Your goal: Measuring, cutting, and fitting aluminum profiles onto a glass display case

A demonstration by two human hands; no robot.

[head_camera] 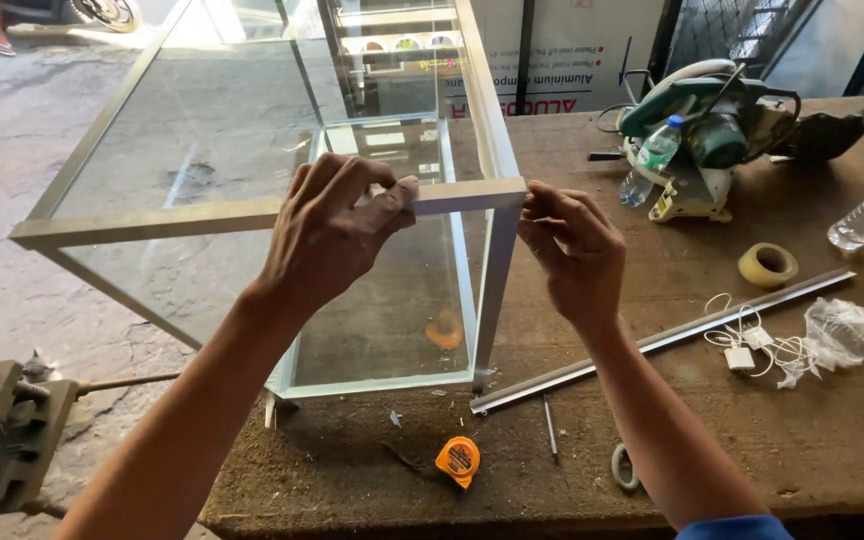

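While gripping silver aluminium-framed glass cabinet [252,215] top rail | left hand [327,235] fingers curled shut | right hand [577,250] fingertips pinching its corner

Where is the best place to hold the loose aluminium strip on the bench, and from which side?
Probably near the middle of the aluminium strip, pinching across its narrow width from above: it lies flat and slanted on the bench, and the middle balances its length.

Both hands are up on the near top rail of a glass cabinet [252,150] with an aluminium frame: left hand [327,235] gripping the rail, right hand [572,250] pinching the corner. Orange tape measure [458,460] sits near, circular saw [712,130] far right.
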